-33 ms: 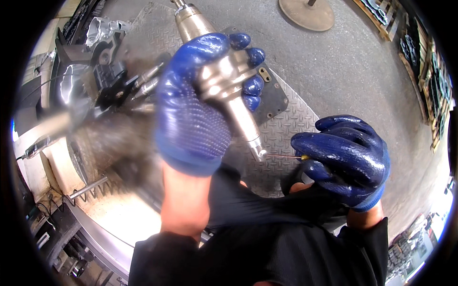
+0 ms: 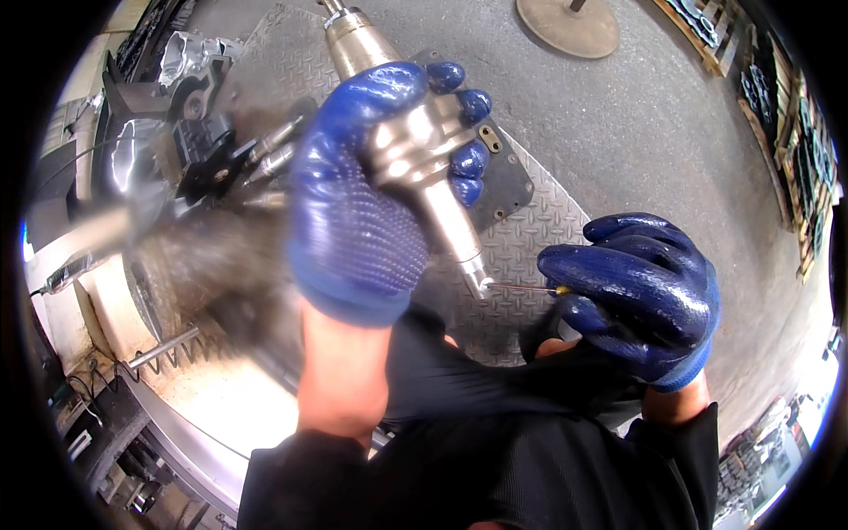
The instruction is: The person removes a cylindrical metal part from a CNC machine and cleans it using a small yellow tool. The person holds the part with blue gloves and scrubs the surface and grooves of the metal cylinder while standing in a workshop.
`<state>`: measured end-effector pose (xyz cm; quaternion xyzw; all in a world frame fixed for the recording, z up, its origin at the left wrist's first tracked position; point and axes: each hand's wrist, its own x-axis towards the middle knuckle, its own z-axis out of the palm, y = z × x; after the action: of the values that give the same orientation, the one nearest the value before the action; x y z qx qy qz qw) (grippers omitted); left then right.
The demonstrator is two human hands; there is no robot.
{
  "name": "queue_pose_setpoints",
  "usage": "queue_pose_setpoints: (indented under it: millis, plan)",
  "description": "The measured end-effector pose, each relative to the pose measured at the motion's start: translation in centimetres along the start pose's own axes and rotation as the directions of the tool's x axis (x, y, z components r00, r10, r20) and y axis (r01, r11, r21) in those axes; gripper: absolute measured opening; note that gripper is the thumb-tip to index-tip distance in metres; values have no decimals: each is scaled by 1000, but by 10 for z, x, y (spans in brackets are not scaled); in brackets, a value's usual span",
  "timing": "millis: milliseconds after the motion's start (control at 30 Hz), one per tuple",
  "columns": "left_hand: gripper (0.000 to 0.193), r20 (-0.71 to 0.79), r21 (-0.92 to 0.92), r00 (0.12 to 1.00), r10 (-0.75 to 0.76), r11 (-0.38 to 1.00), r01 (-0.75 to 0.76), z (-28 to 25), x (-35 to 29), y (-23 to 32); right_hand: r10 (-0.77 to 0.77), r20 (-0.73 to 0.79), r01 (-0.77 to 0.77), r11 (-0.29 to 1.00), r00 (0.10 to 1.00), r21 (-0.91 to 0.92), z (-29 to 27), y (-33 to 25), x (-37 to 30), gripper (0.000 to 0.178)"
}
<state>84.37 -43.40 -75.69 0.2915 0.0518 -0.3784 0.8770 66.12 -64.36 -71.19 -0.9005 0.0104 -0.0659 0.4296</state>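
My left hand, in a blue coated glove, wraps round a shiny stepped metal shaft with thick collars near its middle. The shaft slants from the upper left down toward my right hand. Gloved in blue too, that hand pinches a thin needle-like tool with a bit of yellow at the fingertips. Its slim end meets the small lower tip of the shaft; whether it enters a hole there I cannot tell. Most of the tool's yellow part is hidden by the fingers.
Below the shaft lie a dark plate with holes and a tread-pattern metal floor plate. Blurred machine parts and more metal shafts fill the left. A round metal base stands far off; loaded wooden pallets line the right.
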Motion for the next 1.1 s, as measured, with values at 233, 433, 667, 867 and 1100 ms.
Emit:
queue_pose_setpoints:
  millis: [233,433,667,867,1100]
  plan:
    - [64,-70,69,996,62,996,-58,-9,-8,-4,-41,-9,41,998,999,-38,2,2,0,37]
    - [66,-40,222,986,163,963,-150,-7,-10,-7,-116,-22,107,963,993,-248,9,-2,0,36]
    - [70,71,416,957,282,864,-285,7,-2,-20,138,51,-141,987,989,73,17,-4,6,35]
    - [74,154,365,954,258,882,-297,16,-5,-24,8,3,-8,996,1000,-85,23,6,6,31]
    - [67,153,370,913,379,834,-409,1,0,-28,332,117,-352,863,936,363,29,0,-2,36]
